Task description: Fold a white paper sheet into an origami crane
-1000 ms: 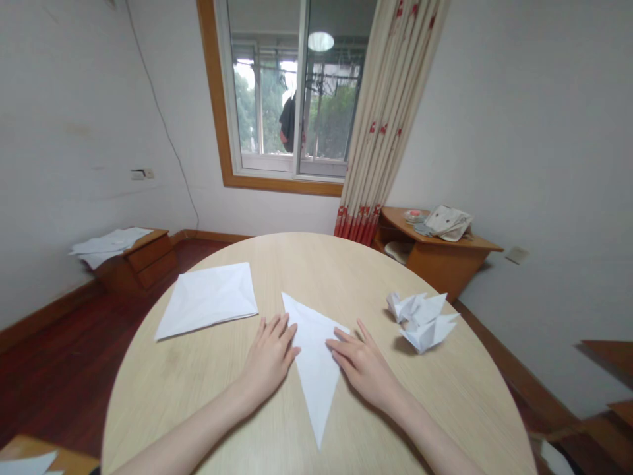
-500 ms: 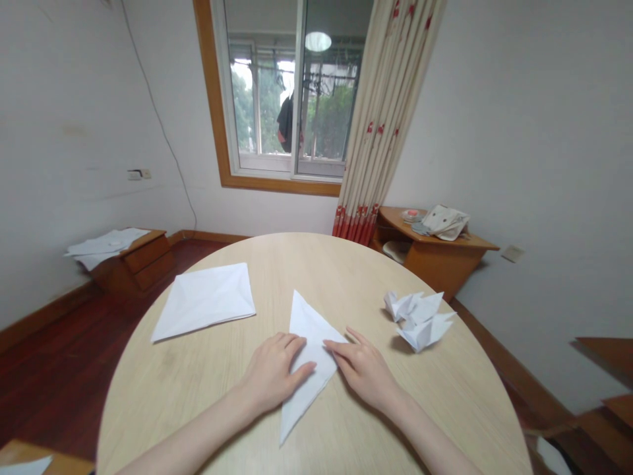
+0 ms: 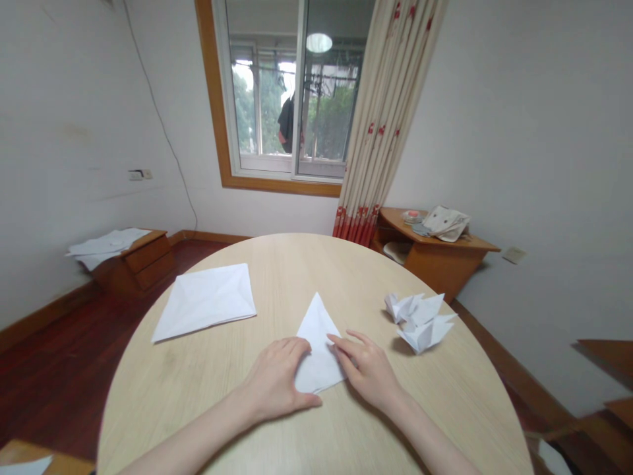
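A sheet of white paper folded into a triangle (image 3: 319,330) lies on the round table, its point facing away from me. My left hand (image 3: 281,376) rests over its left edge, fingers on the paper and thumb spread out along the lower edge. On the right edge, my right hand (image 3: 366,369) touches the paper with its index finger stretched across it and the other fingers apart. Part of the triangle's left side is hidden under my left hand.
A stack of white paper (image 3: 208,300) lies left on the pale round table (image 3: 291,254). Several folded paper shapes (image 3: 422,320) stand on the right. Beyond are a corner desk (image 3: 435,257) with a cloth bag (image 3: 445,222) and a low wooden cabinet (image 3: 146,257).
The folded paper is now a shorter triangle, its point farther right and its long lower corner no longer showing. My left thumb has moved down and slightly right; my right hand has barely moved.
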A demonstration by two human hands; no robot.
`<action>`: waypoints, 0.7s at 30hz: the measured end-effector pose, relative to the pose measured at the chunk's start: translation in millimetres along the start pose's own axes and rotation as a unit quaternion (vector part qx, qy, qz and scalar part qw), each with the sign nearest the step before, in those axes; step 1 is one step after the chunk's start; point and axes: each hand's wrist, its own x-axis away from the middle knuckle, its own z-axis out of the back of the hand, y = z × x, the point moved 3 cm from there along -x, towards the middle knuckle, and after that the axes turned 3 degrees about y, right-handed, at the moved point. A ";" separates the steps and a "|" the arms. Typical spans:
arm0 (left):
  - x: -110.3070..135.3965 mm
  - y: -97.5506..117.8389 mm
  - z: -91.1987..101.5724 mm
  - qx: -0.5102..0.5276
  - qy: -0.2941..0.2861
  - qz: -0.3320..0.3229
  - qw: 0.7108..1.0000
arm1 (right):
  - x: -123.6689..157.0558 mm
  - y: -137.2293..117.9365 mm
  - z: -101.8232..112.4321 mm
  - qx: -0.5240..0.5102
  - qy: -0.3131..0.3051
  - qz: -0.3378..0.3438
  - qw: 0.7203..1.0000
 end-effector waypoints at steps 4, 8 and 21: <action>0.8 1.5 1.6 0.024 -0.011 0.001 1.000 | 0.3 -2.0 2.9 -0.004 0.015 0.002 1.000; 0.8 2.8 5.2 0.046 -0.013 -0.026 0.999 | -0.1 -5.6 8.1 -0.021 0.041 0.025 0.999; 1.3 -1.5 7.7 0.038 0.050 -0.133 0.989 | 1.8 5.7 38.3 -0.024 0.291 0.007 0.957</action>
